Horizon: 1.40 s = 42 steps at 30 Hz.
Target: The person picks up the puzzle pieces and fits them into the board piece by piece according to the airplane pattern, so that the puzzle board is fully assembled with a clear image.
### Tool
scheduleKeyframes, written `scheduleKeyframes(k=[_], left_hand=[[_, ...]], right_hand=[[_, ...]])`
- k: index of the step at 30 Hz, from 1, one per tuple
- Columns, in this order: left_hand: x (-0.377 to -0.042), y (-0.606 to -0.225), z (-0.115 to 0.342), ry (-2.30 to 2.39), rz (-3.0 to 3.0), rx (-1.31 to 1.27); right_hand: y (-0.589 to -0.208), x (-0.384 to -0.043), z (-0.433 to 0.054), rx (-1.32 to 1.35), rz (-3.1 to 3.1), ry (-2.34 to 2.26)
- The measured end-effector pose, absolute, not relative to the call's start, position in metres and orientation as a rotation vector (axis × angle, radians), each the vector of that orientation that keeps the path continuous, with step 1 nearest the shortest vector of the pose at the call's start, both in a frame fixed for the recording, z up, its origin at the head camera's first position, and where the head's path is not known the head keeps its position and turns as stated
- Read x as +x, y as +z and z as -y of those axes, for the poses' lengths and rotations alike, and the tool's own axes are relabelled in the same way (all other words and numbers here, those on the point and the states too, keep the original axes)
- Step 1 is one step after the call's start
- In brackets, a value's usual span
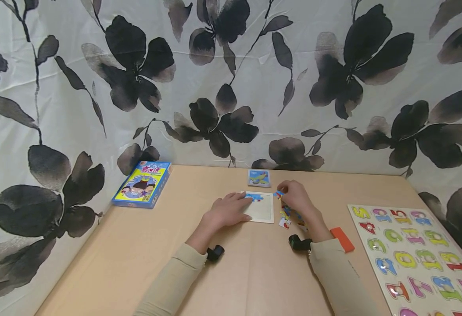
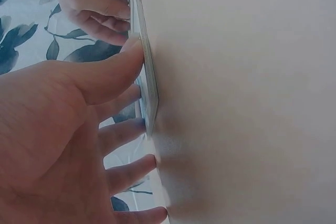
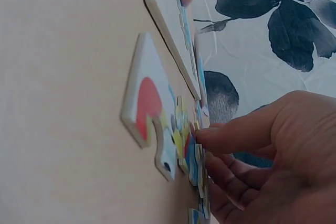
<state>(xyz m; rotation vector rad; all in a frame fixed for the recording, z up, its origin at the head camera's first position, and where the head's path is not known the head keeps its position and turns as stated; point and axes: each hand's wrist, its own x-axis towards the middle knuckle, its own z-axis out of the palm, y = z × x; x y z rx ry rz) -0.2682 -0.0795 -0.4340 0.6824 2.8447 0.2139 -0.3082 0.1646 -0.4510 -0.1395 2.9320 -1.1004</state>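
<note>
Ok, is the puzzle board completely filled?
No, the head view shows much of the puzzle board bare, with blue pieces near its far edge.

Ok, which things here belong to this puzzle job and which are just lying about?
In the job:
puzzle tray
puzzle pieces
perhaps the small picture card

Apparently lying about:
blue box
board of colourful characters
flat orange object
</note>
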Motion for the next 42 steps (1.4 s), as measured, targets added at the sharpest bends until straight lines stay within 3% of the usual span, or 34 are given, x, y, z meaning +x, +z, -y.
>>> scheduleKeyframes(k=[13,20,32,42], left_hand=[[-0.268,-0.433,0.079,0.205,-2.854,0.687],[-0.267,-0.431,0.079,0.218,-2.854,0.686],[-0.267,-0.433,0.080,0.205,-2.859,0.681],[-0.269,-0.434,0.080,0.191,-2.854,0.693]], right_hand=[[-0.453,-0.311,-0.170,-0.044,-2.809,-1.245],[-0.453,-0.311,-0.162,-0.223,-2.864,-1.166],[-0.454,-0.311,-0.157,-0.205,-2.823,-1.208],[-0.449,-0.308,-0.142,-0.461,-2.780,-1.016]])
